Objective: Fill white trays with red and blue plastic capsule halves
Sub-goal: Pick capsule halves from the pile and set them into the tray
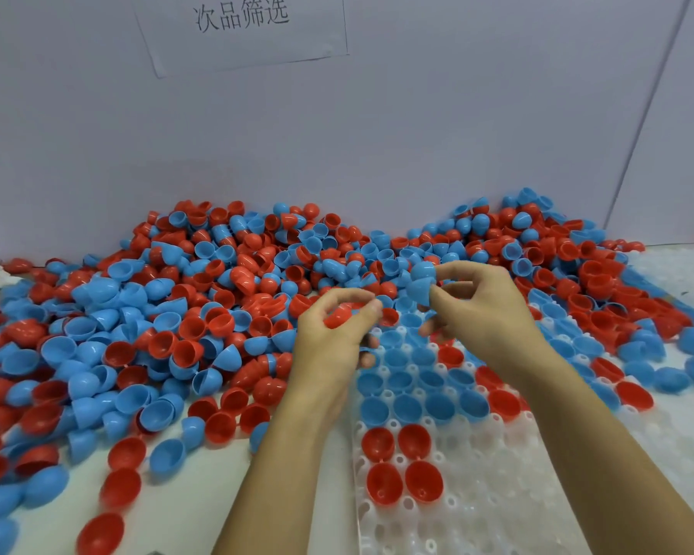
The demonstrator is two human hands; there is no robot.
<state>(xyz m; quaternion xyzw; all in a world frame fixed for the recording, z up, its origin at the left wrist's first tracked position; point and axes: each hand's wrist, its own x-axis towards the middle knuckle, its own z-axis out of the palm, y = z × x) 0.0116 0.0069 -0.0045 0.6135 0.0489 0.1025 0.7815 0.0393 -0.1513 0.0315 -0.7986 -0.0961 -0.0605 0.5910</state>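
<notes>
A white tray (497, 494) with round sockets lies at the lower right. Several of its far sockets hold blue halves (407, 408) and red halves (379, 444), open side up. My left hand (333, 338) hovers over the tray's far left corner and holds a red capsule half (339, 316) in its curled fingers. My right hand (477, 306) is just right of it, above the tray, and pinches a pair of joined blue capsule halves (421, 282) between thumb and fingertips.
A big loose pile of red and blue capsule halves (201, 298) covers the table from the left edge to the far right, against a grey wall with a paper sign (241, 26). Another white tray (682, 274) lies at the far right.
</notes>
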